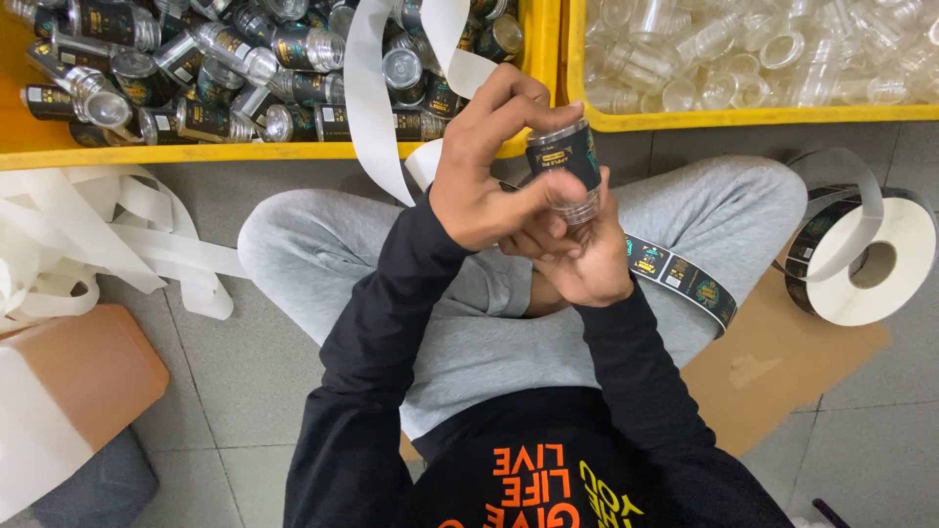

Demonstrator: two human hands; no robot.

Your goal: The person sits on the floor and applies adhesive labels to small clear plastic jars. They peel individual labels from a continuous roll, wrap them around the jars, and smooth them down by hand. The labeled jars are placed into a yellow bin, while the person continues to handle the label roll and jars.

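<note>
head view: my left hand (489, 176) and right hand (585, 256) meet over my lap, both closed around one small clear jar (567, 168) with a dark label. the left fingers curl over its top and near side, thumb pressed across the front; the right hand cups it from below and behind, fingers tight. so both grips are closed on the jar, nothing else held. the jar sits just above frame centre, at about 1 o'clock from my crossed legs (411, 264).

label strip (685, 279) trails off to 4 o'clock from the right hand toward the label roll (866, 264) at 3 o'clock. white backing tape (377, 108) hangs at 11 o'clock from the jar. yellow bin of labelled jars (196, 154) at 10 o'clock, yellow bin of clear jars (743, 119) at 1 o'clock, backing waste pile (88, 235) at 9 o'clock.

risk, my guess: label could go on skewed or wrinkled if the jar turns under my thumb, since the jar looks smooth; the trailing strip could snag or stick to my leg; a loose pinch could drop the jar into my lap.

orientation: jar long axis runs roughly 12 to 6, slightly tilted, one end toward 11 o'clock. which end is the mouth i cannot tell, fingers cover it.
</note>
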